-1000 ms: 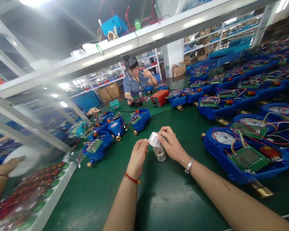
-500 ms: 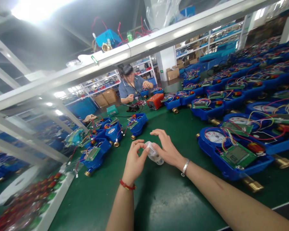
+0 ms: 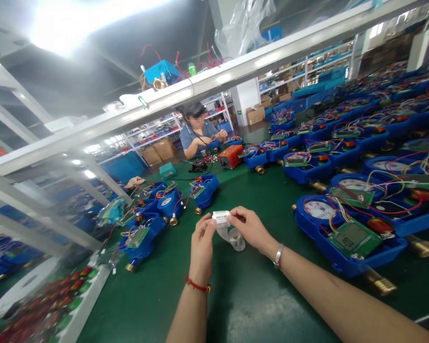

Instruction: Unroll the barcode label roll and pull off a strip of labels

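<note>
**A label point(image 3: 220, 217) pinched, its roll point(image 3: 237, 239) dangling**

The left hand point(image 3: 202, 247) and right hand point(image 3: 249, 229) are together, their fingertips closing on the label from either side. Below it a paper strip point(image 3: 224, 232) falls to the translucent roll, which sits just under the hands above the green surface point(image 3: 257, 305); whether the roll touches the surface I cannot tell. Gripping at the edges seems to keep the printed face uncovered, and the roll's own weight probably keeps the strip taut.

A red cord point(image 3: 198, 285) circles the left wrist and a silver bangle point(image 3: 278, 256) the right. The forearms come in low between two groups of blue water meters — a near one point(image 3: 350, 259) on the right, another point(image 3: 141, 243) on the left. Each lies with its circuit board and coloured wires facing up, probably so the boards stay within easy reach, and brass end fittings point(image 3: 380, 281) jut from the cases.

Across the surface, a co-worker point(image 3: 197, 136) sits bent over with both hands low among the wires, near an orange-red box point(image 3: 230, 156). Above them, a white shelf rail point(image 3: 207, 81) carries a blue box point(image 3: 160, 71) — up there, it stays off the working surface.
</note>
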